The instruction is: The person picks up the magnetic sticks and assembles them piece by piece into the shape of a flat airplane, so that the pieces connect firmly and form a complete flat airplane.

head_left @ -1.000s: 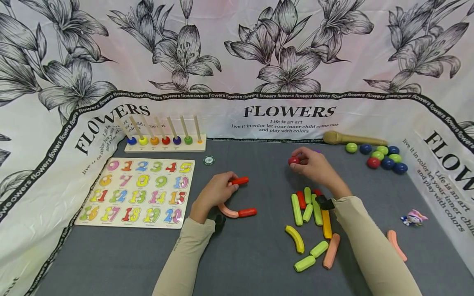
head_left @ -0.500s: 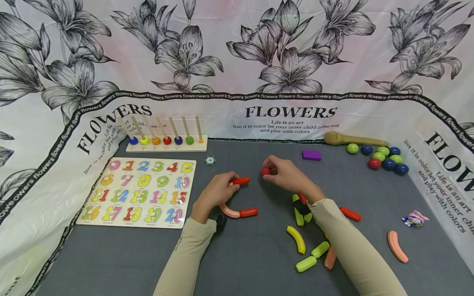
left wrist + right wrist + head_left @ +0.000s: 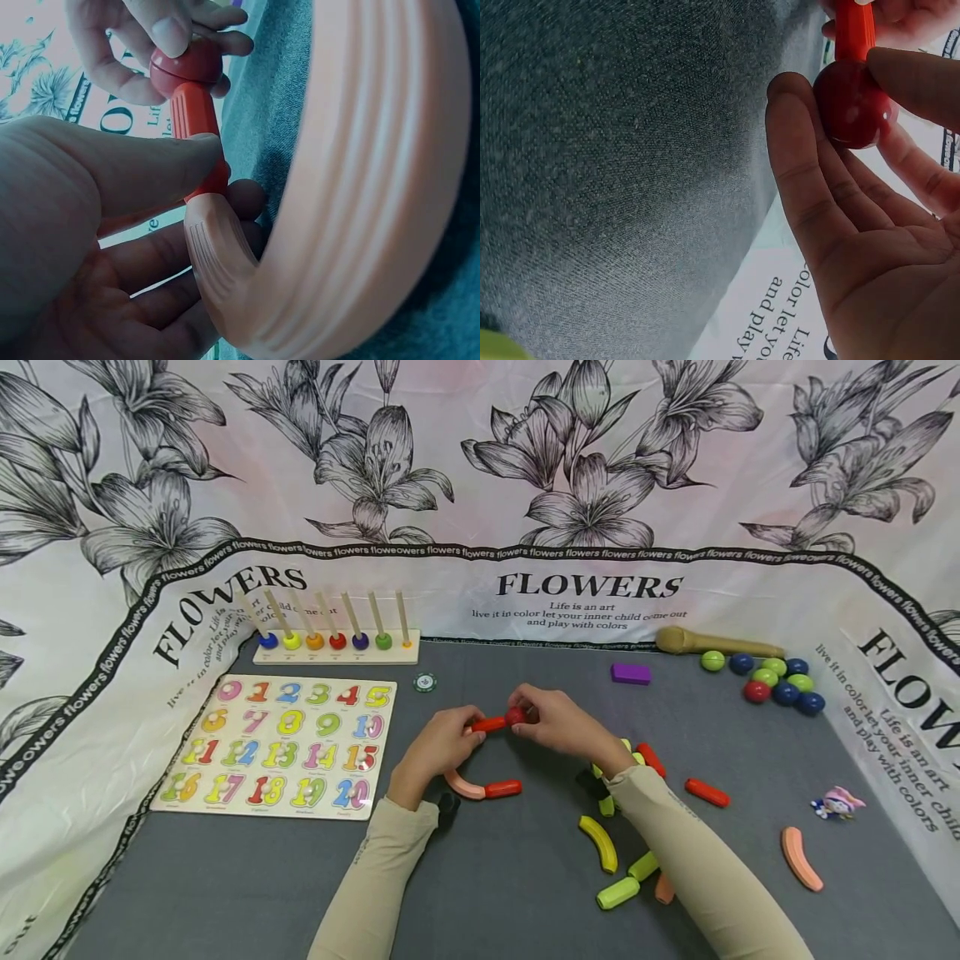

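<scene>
My left hand (image 3: 438, 745) pinched the red rod (image 3: 488, 724) on the pink curved piece (image 3: 461, 787); my right hand's (image 3: 558, 720) fingers (image 3: 802, 142) pinched a red ball (image 3: 515, 716) against the rod's tip.

The right forearm (image 3: 675, 852) hides part of the coloured pieces (image 3: 626, 868) beneath it.
</scene>
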A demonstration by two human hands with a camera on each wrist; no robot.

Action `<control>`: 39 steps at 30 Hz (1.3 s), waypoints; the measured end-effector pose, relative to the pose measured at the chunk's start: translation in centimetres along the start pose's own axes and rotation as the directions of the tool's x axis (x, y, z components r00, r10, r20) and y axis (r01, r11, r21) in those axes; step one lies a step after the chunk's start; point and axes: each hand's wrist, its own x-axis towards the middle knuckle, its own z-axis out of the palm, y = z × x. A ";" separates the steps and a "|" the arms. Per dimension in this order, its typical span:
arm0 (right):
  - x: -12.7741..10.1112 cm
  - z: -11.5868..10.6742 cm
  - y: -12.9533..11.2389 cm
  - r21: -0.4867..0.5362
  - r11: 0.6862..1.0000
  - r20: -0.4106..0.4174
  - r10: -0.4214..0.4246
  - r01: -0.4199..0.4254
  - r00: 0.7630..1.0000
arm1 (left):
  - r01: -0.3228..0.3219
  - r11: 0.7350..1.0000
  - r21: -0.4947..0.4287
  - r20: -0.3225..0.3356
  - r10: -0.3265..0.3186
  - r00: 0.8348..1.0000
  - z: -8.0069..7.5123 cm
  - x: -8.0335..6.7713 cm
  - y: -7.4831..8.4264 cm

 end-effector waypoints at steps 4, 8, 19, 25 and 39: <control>0.0 0.1 -0.1 0.006 1.000 -0.004 -0.001 0.001 1.000 | 0.006 1.000 -0.003 0.004 -0.006 1.000 0.0 0.1 0.0; 0.0 0.1 0.0 0.017 1.000 -0.010 -0.002 0.002 1.000 | 0.013 1.000 -0.017 0.012 -0.013 1.000 0.0 0.1 0.0; 1.0 0.3 1.3 0.044 0.996 -0.120 0.083 -0.078 0.989 | -0.021 0.999 0.040 -0.068 0.024 0.997 -0.5 -0.2 0.3; 1.3 0.2 1.8 0.001 0.998 -0.129 0.064 -0.065 0.990 | -0.137 0.991 0.000 0.005 0.137 0.991 -0.4 -0.3 1.8; -2.0 -4.0 4.0 0.118 0.979 -0.190 0.186 -0.166 0.964 | -0.156 0.942 0.296 0.216 0.093 0.972 2.1 -0.7 3.2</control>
